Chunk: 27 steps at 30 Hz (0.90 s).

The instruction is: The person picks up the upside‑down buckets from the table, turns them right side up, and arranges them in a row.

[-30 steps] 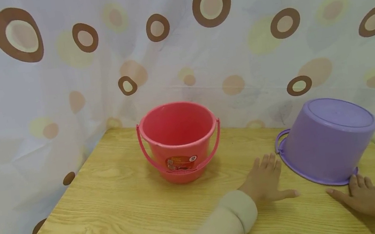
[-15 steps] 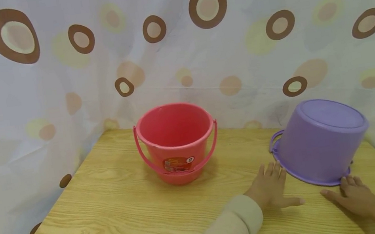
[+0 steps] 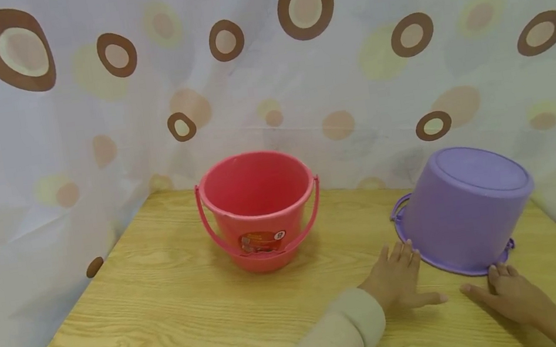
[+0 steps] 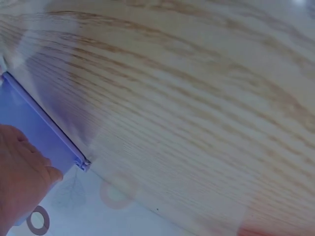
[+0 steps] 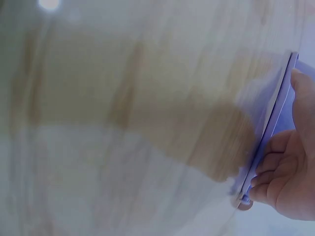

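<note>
A purple bucket (image 3: 467,212) stands upside down at the right of the table, its base up and its rim on the wood. My left hand (image 3: 394,278) is spread flat, its fingertips right at the near left part of the rim. In the left wrist view that hand (image 4: 24,174) overlaps the purple wall. Fingertips of my right hand (image 3: 519,296) touch the near right part of the rim, with the thumb stretched toward the left hand. The right wrist view shows those fingers (image 5: 268,189) against the purple rim (image 5: 270,118).
A red bucket (image 3: 261,241) stands upright left of the purple one, its handle hanging down in front. Both are on a wood-grain table (image 3: 145,328). A white sheet (image 3: 265,80) with brown and yellow rings hangs behind and along the sides.
The purple bucket has slid left along the table, nearer the red bucket. My right hand has moved left with it, while my left hand now meets the rim. The view has shifted slightly.
</note>
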### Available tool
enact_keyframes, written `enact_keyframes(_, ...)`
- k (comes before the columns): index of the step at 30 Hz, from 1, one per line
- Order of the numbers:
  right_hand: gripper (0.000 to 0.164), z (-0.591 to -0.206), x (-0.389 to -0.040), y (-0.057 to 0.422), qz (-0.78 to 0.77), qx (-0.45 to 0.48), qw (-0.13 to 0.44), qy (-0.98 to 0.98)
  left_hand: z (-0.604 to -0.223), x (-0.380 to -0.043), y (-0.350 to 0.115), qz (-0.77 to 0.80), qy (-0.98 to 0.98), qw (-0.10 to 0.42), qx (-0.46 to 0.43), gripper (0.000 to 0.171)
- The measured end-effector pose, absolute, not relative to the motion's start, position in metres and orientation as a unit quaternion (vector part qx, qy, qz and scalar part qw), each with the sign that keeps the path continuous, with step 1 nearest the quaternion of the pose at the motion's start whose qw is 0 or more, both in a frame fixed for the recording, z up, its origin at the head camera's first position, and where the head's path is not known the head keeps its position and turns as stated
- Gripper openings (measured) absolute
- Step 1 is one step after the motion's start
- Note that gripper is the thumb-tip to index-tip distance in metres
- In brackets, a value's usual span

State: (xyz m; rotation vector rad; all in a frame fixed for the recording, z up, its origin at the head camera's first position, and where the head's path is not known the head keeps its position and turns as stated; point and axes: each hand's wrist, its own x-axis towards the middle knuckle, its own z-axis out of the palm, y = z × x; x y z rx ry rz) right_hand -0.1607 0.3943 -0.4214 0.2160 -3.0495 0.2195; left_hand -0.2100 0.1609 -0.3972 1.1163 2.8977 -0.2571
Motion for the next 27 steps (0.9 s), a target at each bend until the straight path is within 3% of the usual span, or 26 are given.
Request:
enact_keyframes(7,0.067,-0.418,-0.156,0.391,0.078,0.062,0.035,-0.994,-0.399,-0.21,0.159,-0.064,0.933,0.024,0.355,0.09)
enact_keyframes(14,0.084,-0.42,-0.163,0.406,0.081,0.052,0.02,-0.995,-0.401,-0.219,0.156,-0.029,0.944,0.035,0.327,0.089)
enact_keyframes(20,0.08,-0.423,-0.168,0.415,0.087,0.073,0.043,-0.993,-0.401,-0.226,0.158,-0.014,0.95,0.049,0.307,0.089)
enact_keyframes(27,0.083,-0.421,-0.168,0.415,0.089,0.062,0.024,-0.994,-0.404,-0.225,0.166,-0.009,0.947,0.06,0.315,0.087)
